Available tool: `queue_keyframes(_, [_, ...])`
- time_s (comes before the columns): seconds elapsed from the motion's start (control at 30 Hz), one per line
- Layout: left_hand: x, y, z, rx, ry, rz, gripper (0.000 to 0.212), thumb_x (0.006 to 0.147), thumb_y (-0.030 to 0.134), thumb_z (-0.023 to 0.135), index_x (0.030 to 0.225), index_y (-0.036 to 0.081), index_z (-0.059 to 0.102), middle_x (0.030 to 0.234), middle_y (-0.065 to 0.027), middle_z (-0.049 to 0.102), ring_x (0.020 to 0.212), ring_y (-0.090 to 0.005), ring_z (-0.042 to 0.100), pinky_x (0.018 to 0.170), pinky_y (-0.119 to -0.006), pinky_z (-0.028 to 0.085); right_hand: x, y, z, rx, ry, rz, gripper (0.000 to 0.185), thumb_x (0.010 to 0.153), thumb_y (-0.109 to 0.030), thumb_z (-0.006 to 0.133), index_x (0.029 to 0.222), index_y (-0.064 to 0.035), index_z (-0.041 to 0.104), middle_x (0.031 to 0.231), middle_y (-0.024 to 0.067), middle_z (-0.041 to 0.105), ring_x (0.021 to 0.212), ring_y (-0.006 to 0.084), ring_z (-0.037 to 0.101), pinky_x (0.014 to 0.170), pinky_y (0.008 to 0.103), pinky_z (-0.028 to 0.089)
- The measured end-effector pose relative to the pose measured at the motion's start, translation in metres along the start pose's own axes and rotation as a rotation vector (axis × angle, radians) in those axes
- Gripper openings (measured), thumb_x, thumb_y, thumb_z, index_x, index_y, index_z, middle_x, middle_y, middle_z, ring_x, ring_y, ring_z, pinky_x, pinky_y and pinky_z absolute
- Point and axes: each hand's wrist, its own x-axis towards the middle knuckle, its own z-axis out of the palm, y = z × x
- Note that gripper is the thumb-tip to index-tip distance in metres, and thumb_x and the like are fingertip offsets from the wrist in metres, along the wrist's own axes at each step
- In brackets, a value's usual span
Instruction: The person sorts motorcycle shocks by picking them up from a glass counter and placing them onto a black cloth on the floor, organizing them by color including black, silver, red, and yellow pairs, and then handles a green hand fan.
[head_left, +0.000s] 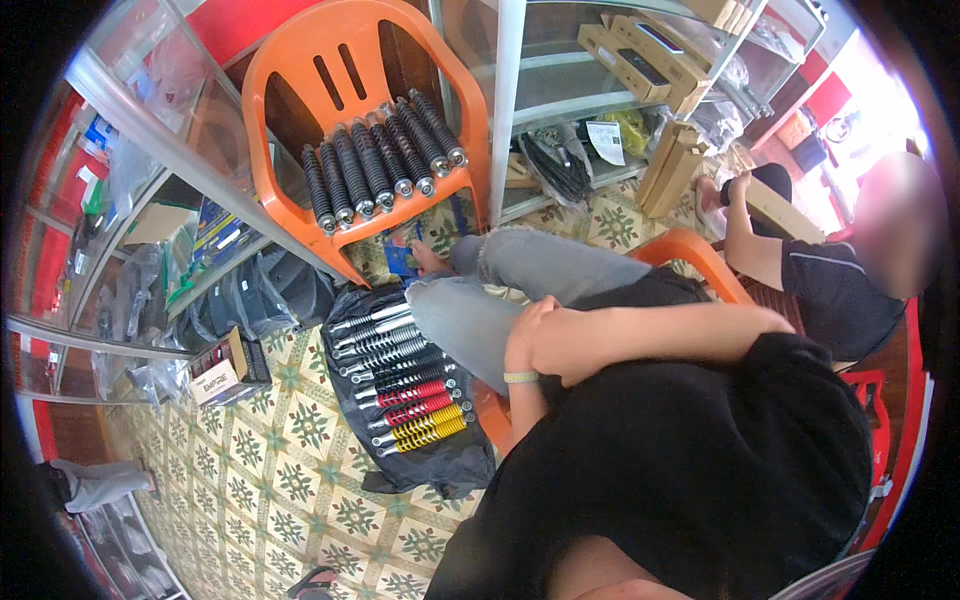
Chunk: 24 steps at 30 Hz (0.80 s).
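Note:
My left hand (527, 330), with a pale band (520, 377) at its wrist, lies crossed against my right hand (566, 349) over my lap. Their fingers are mostly hidden, and I see no object between them. Beneath them are my legs in grey jeans (465, 322). On the floor beside my knees, a black plastic sheet (450, 480) bears a row of shock absorbers: chrome ones (382, 343), black ones (405, 379), red ones (412, 401) and yellow ones (424, 431). Several worn black shock absorbers (371, 165) lie side by side on an orange plastic chair (330, 45).
Glass display shelves (555, 82) hold cardboard boxes (626, 64) and bagged parts. An open carton (229, 371) stands on the patterned tile floor (292, 480). At right sits another person (840, 292) beside a long cardboard box (780, 206). Someone's leg (105, 480) shows at far left.

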Motion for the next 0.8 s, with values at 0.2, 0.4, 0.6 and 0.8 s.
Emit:
queue_keyframes(0.2, [-0.007,0.016,0.018,0.81,-0.015,0.15,0.043,0.053,0.036,0.062,0.082,0.004,0.063,0.086,-0.015,0.06,0.082,-0.032,0.057,0.075,-0.037,0.045,-0.027,-0.007,0.032,0.084,-0.06,-0.182,0.02,0.062,-0.021,0.065,0.064,-0.001,0.062,0.063,0.0151,0.06,0.061,0.0297,0.059,0.055,0.0403,0.046])
queue_keyframes(0.4, [0.0,-0.05,0.069,1.178,0.327,0.459,0.022,0.071,0.024,0.054,0.084,0.009,0.062,0.099,-0.0114,0.055,0.105,-0.0309,0.045,0.088,-0.058,0.031,-0.04,0.005,0.059,0.01,0.037,-0.385,0.017,0.06,-0.02,0.065,0.066,-0.0041,0.065,0.064,0.0111,0.062,0.06,0.0289,0.061,0.053,0.0409,0.047])
queue_keyframes(0.6, [0.004,0.01,0.095,1.175,0.023,0.196,0.023,0.076,0.019,0.048,0.097,0.013,0.057,0.094,-0.0096,0.055,0.106,-0.0272,0.045,0.094,-0.062,0.02,-0.072,0.031,0.09,-0.038,0.099,-0.603,0.011,0.059,-0.012,0.058,0.059,-0.0012,0.06,0.058,0.0145,0.058,0.053,0.0308,0.057,0.049,0.041,0.044])
queue_keyframes(0.8, [-0.036,0.072,0.058,0.983,0.559,0.18,0.012,0.075,0.014,0.05,0.086,0.011,0.055,0.062,-0.0138,0.057,0.06,-0.0339,0.057,0.055,-0.042,0.046,-0.106,0.036,0.095,0.147,0.197,-0.61,0.016,0.066,-0.016,0.06,0.066,-0.0011,0.056,0.063,0.0151,0.057,0.06,0.0292,0.057,0.054,0.0395,0.043])
